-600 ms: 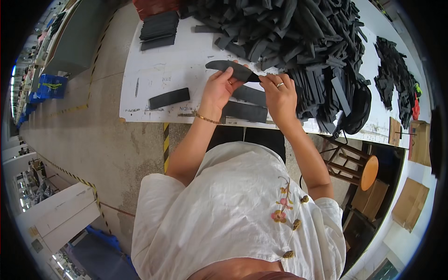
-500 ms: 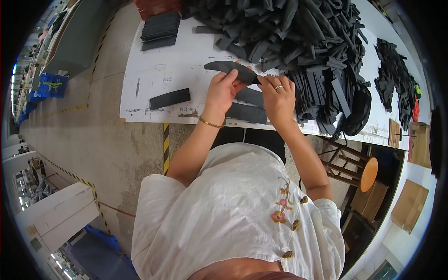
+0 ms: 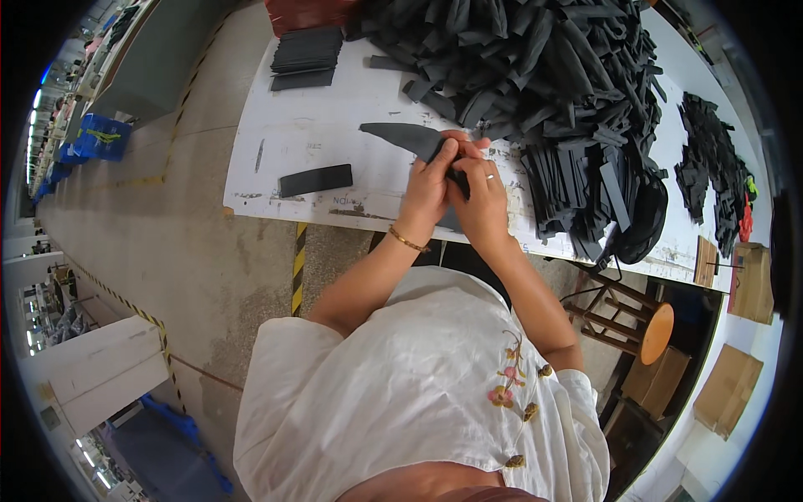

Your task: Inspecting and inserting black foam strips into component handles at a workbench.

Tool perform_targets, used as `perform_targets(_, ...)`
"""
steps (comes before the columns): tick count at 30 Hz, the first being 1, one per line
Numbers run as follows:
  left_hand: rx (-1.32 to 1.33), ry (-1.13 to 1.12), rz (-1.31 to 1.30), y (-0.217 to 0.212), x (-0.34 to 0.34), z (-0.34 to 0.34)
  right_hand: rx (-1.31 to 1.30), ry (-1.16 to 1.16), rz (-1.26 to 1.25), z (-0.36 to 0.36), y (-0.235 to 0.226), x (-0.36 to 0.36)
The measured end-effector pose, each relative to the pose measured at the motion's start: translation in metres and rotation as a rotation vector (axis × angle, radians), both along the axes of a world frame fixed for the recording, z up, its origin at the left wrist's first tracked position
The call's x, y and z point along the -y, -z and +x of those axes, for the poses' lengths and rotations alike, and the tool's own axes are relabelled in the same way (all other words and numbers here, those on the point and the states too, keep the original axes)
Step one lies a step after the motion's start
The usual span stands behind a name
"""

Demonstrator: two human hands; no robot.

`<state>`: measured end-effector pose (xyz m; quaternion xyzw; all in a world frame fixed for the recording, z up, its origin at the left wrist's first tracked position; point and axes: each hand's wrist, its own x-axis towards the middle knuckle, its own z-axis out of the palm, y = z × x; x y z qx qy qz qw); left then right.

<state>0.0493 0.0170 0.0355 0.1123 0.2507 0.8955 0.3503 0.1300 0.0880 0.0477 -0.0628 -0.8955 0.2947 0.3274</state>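
A dark grey fabric strip [image 3: 400,136] is held above the white table, its loose end sticking out to the left and tapering to a point. My left hand [image 3: 432,182] is closed around its middle, thumb on top. My right hand [image 3: 480,199] has its fingers bent against the strip's other end, which is mostly hidden between the hands. Left of my hands, a flat dark strip [image 3: 316,180] lies alone on the table. Part of another dark piece [image 3: 450,219] shows below my hands, near the table edge.
A large heap of dark strips [image 3: 519,67] covers the table's far side. Neat stacks stand at far left [image 3: 307,54] and right [image 3: 556,188], the latter beside a black bag [image 3: 644,217]. A wooden stool [image 3: 657,333] stands at the right, below the table edge.
Both hands have come closer together and slightly nearer to me. The strip's right end is now gathered between them, and the pieces beneath are more covered. The view has shifted a little.
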Motion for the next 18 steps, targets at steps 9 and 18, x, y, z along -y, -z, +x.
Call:
perform_targets(9, -0.015, -0.054, -0.023, -0.004, 0.005, -0.004, 0.055, -0.070, -0.026, 0.016, -0.005, -0.012)
perform_targets(18, 0.122, -0.025, -0.040, 0.002, 0.006, -0.003, 0.172, -0.101, 0.007, 0.021, -0.013, -0.022)
